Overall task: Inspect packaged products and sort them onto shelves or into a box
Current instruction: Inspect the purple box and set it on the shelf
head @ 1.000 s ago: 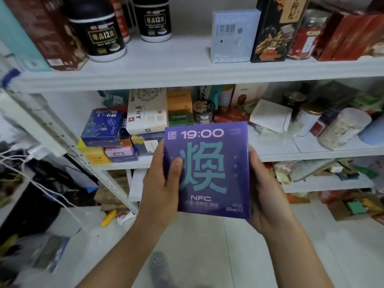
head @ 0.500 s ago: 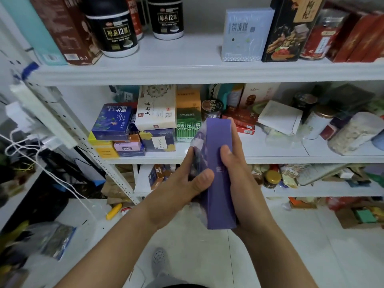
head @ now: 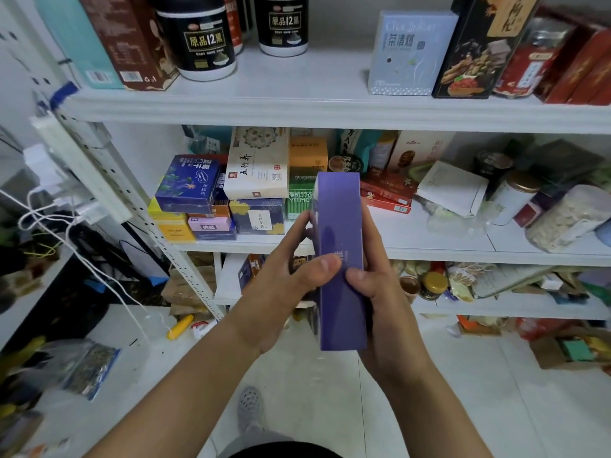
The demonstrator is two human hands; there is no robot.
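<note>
A purple box stands upright in front of me with its narrow side facing the camera. My left hand grips its left face, thumb pressed on the narrow side. My right hand holds the right face, thumb on the same side. The printed front is turned out of sight. Behind the box is the white middle shelf crowded with packaged goods.
The top shelf carries black canisters, a pale blue box and red packs. Stacked boxes fill the middle shelf's left; jars sit at right. Cables hang at left. A cardboard box lies on the floor.
The purple box has been turned from front-facing to edge-on, and both hands have shifted their grip around it. The view has drifted slightly to the left.
</note>
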